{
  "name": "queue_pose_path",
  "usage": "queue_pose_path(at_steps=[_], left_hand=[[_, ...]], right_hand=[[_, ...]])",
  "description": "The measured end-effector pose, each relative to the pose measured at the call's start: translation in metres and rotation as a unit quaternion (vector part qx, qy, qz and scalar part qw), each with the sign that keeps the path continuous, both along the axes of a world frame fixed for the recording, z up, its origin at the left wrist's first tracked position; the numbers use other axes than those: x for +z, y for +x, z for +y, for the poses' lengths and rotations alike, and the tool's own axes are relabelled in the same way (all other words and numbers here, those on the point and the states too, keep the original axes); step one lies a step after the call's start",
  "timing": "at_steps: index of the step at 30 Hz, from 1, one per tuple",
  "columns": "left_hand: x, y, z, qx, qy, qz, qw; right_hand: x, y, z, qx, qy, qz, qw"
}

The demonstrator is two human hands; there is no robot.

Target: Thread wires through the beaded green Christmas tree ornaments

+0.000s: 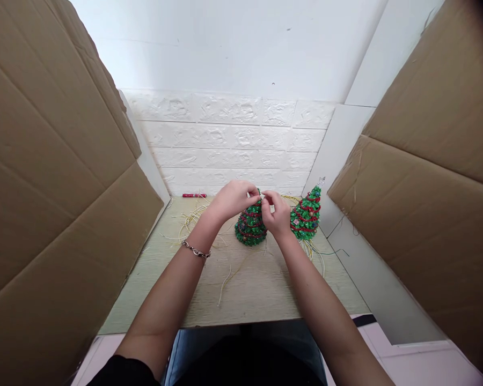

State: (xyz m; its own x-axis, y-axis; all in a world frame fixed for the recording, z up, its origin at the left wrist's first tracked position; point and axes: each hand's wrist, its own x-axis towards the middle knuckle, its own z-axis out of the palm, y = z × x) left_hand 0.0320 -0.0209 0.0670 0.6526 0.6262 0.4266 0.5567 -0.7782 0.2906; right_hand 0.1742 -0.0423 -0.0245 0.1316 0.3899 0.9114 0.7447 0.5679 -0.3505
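A small green Christmas tree (251, 228) with red garland and tiny ornaments stands upright on the table between my hands. My left hand (236, 197) reaches its top from the left, thumb and fingers pinched together. From the right, my right hand (277, 210) meets it there, its thumb and forefinger curled close to the tip. What the fingertips hold, if anything, is too small to make out. To the right stands a second decorated tree (306, 217), topped with a clear star (322, 181).
Loose yellow and white cords (191, 221) lie on the left of the table (249, 292), and more cords (312, 251) under the right tree. A red marker (194, 195) lies by the brick-patterned wall (233, 136). Cardboard panels (64, 161) flank both sides.
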Motion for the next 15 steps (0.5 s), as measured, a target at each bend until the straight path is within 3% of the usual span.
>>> queue_pose_path(at_steps=[7, 15], left_hand=[[-0.0010, 0.0012, 0.0015, -0.007, -0.015, 0.009, 1.000], [-0.0013, 0.0010, -0.0002, 0.009, -0.029, 0.013, 0.999]], right_hand=[[-0.0004, 0.0046, 0.0052, 0.076, -0.049, 0.243, 0.966], [0.0058, 0.0078, 0.0085, 0.118, -0.066, 0.373, 0.918]])
